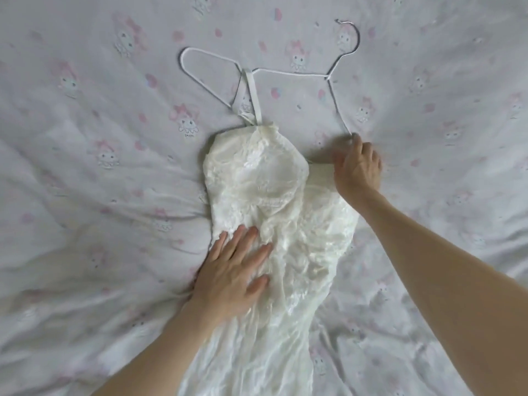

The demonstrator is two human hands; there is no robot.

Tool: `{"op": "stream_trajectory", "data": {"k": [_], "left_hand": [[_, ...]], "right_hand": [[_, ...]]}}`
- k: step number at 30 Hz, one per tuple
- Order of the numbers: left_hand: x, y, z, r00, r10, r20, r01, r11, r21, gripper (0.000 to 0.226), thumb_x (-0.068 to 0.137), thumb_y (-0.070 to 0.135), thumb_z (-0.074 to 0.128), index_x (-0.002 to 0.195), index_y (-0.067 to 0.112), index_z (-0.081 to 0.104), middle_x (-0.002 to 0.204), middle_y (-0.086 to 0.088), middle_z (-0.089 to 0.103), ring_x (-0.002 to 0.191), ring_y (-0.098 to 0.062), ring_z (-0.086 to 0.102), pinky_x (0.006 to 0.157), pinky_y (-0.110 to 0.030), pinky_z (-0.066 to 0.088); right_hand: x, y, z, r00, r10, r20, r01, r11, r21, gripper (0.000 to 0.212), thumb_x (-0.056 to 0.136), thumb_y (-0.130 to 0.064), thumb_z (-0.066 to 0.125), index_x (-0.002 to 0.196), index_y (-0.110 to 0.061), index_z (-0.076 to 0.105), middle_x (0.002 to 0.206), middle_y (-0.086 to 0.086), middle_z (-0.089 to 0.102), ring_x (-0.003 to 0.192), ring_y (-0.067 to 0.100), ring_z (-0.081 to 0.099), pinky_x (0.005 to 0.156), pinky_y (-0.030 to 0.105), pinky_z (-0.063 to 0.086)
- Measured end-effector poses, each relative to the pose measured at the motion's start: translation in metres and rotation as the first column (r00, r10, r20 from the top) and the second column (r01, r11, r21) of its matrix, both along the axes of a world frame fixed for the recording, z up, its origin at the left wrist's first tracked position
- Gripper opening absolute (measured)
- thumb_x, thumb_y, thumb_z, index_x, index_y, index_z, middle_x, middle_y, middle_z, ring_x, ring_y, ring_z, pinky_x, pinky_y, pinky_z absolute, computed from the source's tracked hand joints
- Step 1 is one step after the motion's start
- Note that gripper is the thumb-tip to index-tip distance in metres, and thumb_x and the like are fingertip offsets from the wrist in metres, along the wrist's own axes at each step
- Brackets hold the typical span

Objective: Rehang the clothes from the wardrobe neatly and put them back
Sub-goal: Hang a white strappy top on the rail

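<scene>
A cream lace slip dress [265,190] lies flat on the bed, its top end pointing away from me. One shoulder strap [255,95] is looped over the left arm of a white wire hanger [288,72] that lies above the dress. My left hand [234,270] presses flat on the dress's middle with straight fingers. My right hand [358,167] sits at the dress's upper right corner and pinches the hanger's right end, where the other strap seems bunched under the fingers.
The bedsheet [100,138] is pale with pink cartoon rabbit prints and is wrinkled around the dress. The hanger's hook [353,32] points toward the far right.
</scene>
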State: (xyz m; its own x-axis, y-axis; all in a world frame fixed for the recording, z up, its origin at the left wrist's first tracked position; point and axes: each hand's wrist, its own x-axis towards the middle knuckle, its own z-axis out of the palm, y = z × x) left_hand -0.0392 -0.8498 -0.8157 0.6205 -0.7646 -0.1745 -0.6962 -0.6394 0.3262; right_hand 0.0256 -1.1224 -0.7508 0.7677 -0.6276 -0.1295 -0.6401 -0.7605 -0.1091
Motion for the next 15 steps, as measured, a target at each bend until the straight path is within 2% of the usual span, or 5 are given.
{"op": "stream_trajectory", "data": {"k": [3, 6, 10, 13, 15], "left_hand": [[0.002, -0.002, 0.0, 1.0, -0.005, 0.014, 0.005, 1.0, 0.012, 0.056, 0.086, 0.055, 0.036, 0.136, 0.031, 0.043, 0.146, -0.005, 0.038, 0.138, -0.025, 0.029, 0.11, -0.045, 0.016], [0.002, -0.001, 0.005, 1.0, -0.017, 0.001, 0.017, 0.999, 0.042, 0.056, 0.086, 0.054, 0.036, 0.135, 0.03, 0.046, 0.144, -0.006, 0.04, 0.136, -0.026, 0.032, 0.108, -0.046, 0.018], [0.002, 0.002, 0.015, 0.999, -0.045, -0.031, 0.048, 0.994, 0.097, 0.054, 0.086, 0.053, 0.035, 0.132, 0.029, 0.05, 0.14, -0.006, 0.047, 0.131, -0.028, 0.04, 0.106, -0.046, 0.019], [0.001, 0.008, 0.024, 0.995, -0.097, 0.012, 0.094, 0.98, 0.175, 0.054, 0.081, 0.046, 0.035, 0.129, 0.028, 0.051, 0.132, -0.006, 0.055, 0.122, -0.029, 0.051, 0.102, -0.046, 0.024], [-0.003, 0.008, 0.041, 0.995, -0.101, 0.024, 0.094, 0.977, 0.192, 0.055, 0.081, 0.041, 0.035, 0.132, 0.028, 0.049, 0.135, -0.009, 0.052, 0.127, -0.03, 0.044, 0.102, -0.05, 0.03]], "right_hand": [[-0.003, 0.007, -0.003, 0.995, 0.016, 0.094, -0.015, 1.0, -0.015, 0.032, 0.1, -0.021, 0.031, 0.126, -0.006, 0.043, 0.117, 0.018, 0.05, 0.108, 0.033, 0.043, 0.085, 0.038, 0.033], [-0.017, 0.007, 0.008, 0.971, -0.042, 0.236, 0.023, 0.996, 0.084, 0.025, 0.099, -0.016, 0.029, 0.104, -0.005, 0.051, 0.098, 0.015, 0.052, 0.092, 0.03, 0.045, 0.065, 0.033, 0.029], [-0.045, -0.004, 0.035, 0.936, -0.122, 0.33, 0.044, 0.972, 0.232, 0.02, 0.095, -0.009, 0.033, 0.084, -0.013, 0.049, 0.085, 0.008, 0.052, 0.076, 0.026, 0.045, 0.06, 0.03, 0.026], [-0.079, -0.006, 0.059, 0.91, -0.218, 0.352, 0.121, 0.953, 0.276, 0.02, 0.095, -0.01, 0.036, 0.082, -0.013, 0.05, 0.084, 0.007, 0.054, 0.074, 0.024, 0.044, 0.06, 0.031, 0.024], [-0.112, 0.001, 0.073, 0.885, -0.317, 0.342, 0.211, 0.926, 0.312, 0.02, 0.096, -0.013, 0.036, 0.082, -0.013, 0.05, 0.084, 0.006, 0.053, 0.076, 0.023, 0.044, 0.061, 0.032, 0.026]]}}
